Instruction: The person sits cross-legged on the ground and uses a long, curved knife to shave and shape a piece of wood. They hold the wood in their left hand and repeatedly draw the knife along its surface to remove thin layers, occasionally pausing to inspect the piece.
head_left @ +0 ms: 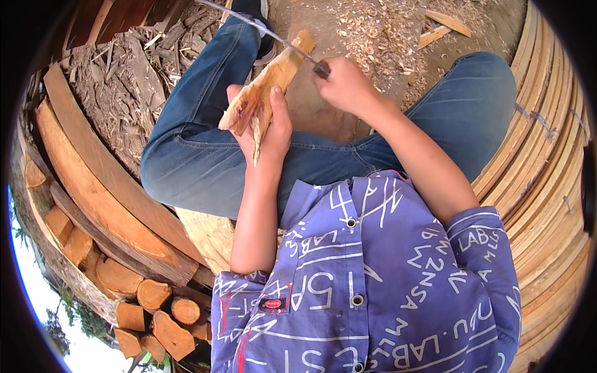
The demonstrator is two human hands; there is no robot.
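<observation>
closest to me is my shirt [329, 267], soft purple-blue cloth with dark round buttons and white scrawled lettering. past it lie my jeans [205, 165], faded blue denim creased at the bent knees, with a pale slab of wood [205, 239] beside my left elbow.

out over my lap, my left hand [277, 121] grasps the lower part of a wood piece [264, 87], thumb along its face. the piece slants up and away to the right, long and uneven, yellowish and smoother toward the far end, browner and rough near my fingers, with a dark knotty patch and a splintered tail hanging down past my palm. my right hand [348, 87] is clenched on the dark handle of a long-bladed tool [280, 40], its thin grey metal crossing the upper part of the wood; i can't tell whether the edge touches it.

farther off, curled, papery shavings [379, 43] litter the ground, beside flat split sticks [448, 25]. to my left there's flaky brown bark [118, 93], thick rough-edged planks [99, 186] and a stack of orange cut log ends [152, 295]. to my right run narrow pale slats [541, 174], layered closely, with bits of twisted wire [547, 130].
</observation>
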